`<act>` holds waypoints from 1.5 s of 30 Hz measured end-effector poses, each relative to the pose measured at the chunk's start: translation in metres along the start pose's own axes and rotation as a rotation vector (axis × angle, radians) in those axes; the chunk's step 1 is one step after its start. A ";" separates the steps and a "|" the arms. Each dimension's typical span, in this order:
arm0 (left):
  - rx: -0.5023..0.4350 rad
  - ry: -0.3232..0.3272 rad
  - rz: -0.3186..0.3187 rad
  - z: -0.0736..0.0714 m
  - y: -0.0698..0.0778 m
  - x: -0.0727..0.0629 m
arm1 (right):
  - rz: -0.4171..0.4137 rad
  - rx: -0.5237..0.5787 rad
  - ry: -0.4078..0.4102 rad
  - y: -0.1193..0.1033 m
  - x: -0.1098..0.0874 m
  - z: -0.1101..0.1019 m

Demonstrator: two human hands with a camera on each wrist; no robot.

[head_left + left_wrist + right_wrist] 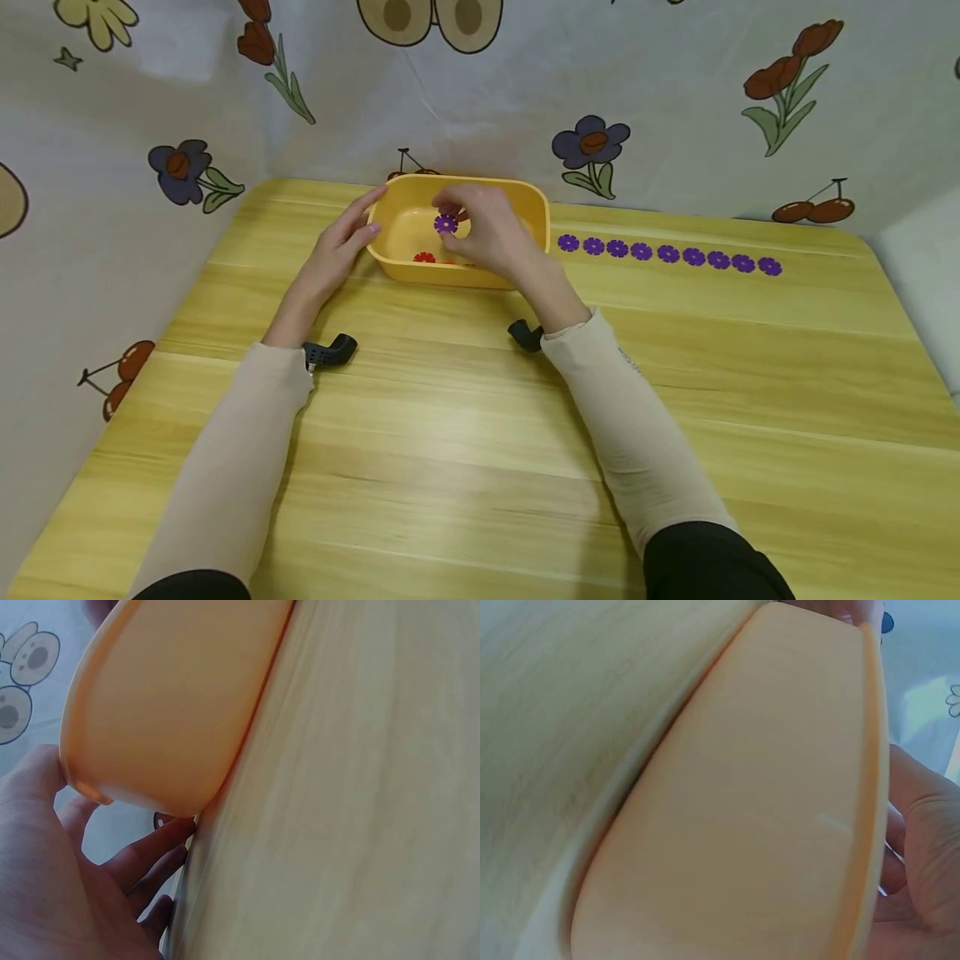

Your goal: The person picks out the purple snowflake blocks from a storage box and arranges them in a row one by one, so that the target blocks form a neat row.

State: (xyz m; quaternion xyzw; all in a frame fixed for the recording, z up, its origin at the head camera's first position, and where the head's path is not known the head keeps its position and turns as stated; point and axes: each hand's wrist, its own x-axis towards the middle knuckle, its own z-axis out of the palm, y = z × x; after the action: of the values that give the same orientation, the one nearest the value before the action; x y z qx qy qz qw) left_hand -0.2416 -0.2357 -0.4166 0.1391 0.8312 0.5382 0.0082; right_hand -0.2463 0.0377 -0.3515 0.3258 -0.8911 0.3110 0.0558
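At its left end, a yellow plastic tub (450, 274) is held by my left hand (333, 250), thumb at the rim and fingers along the outer wall. My right hand (487, 229) is over the inside of the tub, pinching a purple snowflake disc (446, 224) between thumb and fingers. A red snowflake disc (424, 257) lies in the tub, partly hidden by the front rim. In the left wrist view, the left hand (67, 862) is at the tub's end (165, 712). The right wrist view shows the right hand (922, 847) behind the tub's rim; its fingertips are hidden.
Several purple snowflake discs (641, 252) form a row on the wooden table (450, 450), running right from the tub. A white patterned cloth (480, 100) hangs behind the table's back edge. Dark wrist cameras (332, 350) sit at both cuffs.
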 end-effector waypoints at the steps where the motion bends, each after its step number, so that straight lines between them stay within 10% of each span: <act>1: -0.002 -0.002 0.003 0.000 0.000 0.000 | -0.003 0.001 0.002 0.001 -0.001 -0.002; 45: 0.015 -0.004 0.007 -0.001 0.001 -0.002 | 0.145 -0.031 0.191 0.082 -0.099 -0.102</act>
State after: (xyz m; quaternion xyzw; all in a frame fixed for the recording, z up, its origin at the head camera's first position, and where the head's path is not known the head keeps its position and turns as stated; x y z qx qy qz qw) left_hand -0.2397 -0.2373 -0.4157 0.1434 0.8347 0.5316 0.0071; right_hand -0.2299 0.2006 -0.3418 0.2284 -0.9076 0.3300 0.1228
